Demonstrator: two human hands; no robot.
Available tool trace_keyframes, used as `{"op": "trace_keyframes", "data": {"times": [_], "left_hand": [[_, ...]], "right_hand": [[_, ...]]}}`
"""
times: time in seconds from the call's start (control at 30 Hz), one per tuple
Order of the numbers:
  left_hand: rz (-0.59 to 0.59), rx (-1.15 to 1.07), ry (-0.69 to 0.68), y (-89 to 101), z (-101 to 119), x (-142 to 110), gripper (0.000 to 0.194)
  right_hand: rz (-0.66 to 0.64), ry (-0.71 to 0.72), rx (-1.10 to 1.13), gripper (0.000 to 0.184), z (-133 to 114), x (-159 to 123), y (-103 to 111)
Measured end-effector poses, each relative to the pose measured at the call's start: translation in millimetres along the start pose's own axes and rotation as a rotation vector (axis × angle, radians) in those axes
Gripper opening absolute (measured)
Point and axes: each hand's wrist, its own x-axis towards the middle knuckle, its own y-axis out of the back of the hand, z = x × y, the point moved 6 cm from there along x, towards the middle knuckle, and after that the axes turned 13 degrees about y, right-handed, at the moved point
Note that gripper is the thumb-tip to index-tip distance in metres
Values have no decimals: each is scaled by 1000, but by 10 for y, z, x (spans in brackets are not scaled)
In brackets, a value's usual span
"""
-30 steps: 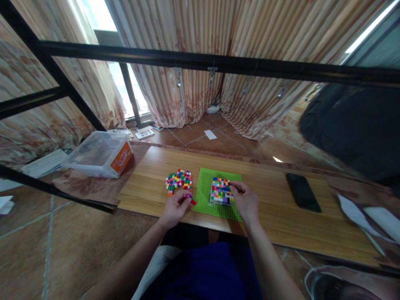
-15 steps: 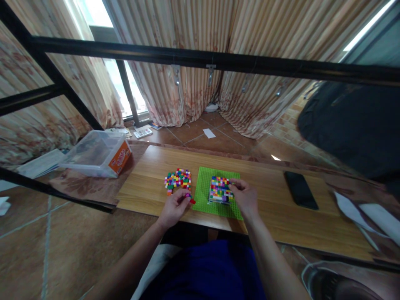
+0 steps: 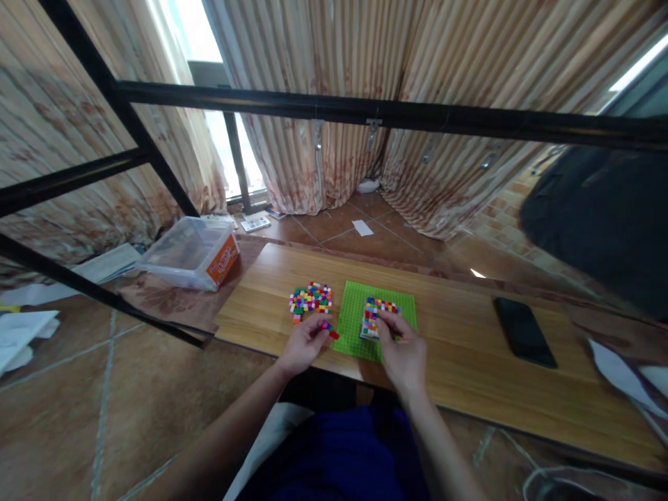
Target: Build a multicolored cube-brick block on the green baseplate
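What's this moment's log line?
left grip: holding small bricks; right grip: over brick block, contact unclear; block: on green baseplate; loose bricks: beside baseplate

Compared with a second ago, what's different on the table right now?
The right hand has moved left, from the build's right edge to over it, now covering its near right part. Whether it let go of anything, I cannot tell. The view has swung slightly left. The left hand still pinches a few bricks; the pile, green board and phone stayed put.
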Motion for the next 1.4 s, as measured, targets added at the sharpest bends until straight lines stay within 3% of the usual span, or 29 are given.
{"op": "trace_keyframes", "data": {"times": [0.13, 0.27, 0.47, 0.63, 0.87, 1.0, 1.13, 1.3, 1.4], "left_hand": [[-32, -21, 12, -12, -13, -2, 33], [-29, -28, -12, 2, 8, 4, 33], [-52, -103, 19, -12, -12, 3, 32], [-73, -191, 49, -33, -42, 18, 30], [-30, -207, 48, -7, -9, 16, 23], [-48, -274, 77, -15, 6, 6, 24], [-61, -303, 118, -20, -28, 17, 23], [-39, -271, 104, -3, -26, 27, 20], [-29, -254, 101, 3, -3, 26, 19]], "right_hand": [[-273, 205, -73, 28, -288, -179, -408], [-403, 295, -217, 29, -313, -266, -697], [-433, 276, -295, 28, -197, -258, -848], [-408, 242, -246, 27, -169, -247, -845], [-346, 316, -258, 26, -247, -274, -832], [-299, 309, -215, 27, -324, -244, -707], [-165, 270, -167, 28, -325, -87, -323], [-1, 181, -260, 34, -2, 199, 272], [22, 132, -337, 38, 266, 327, 455]]}}
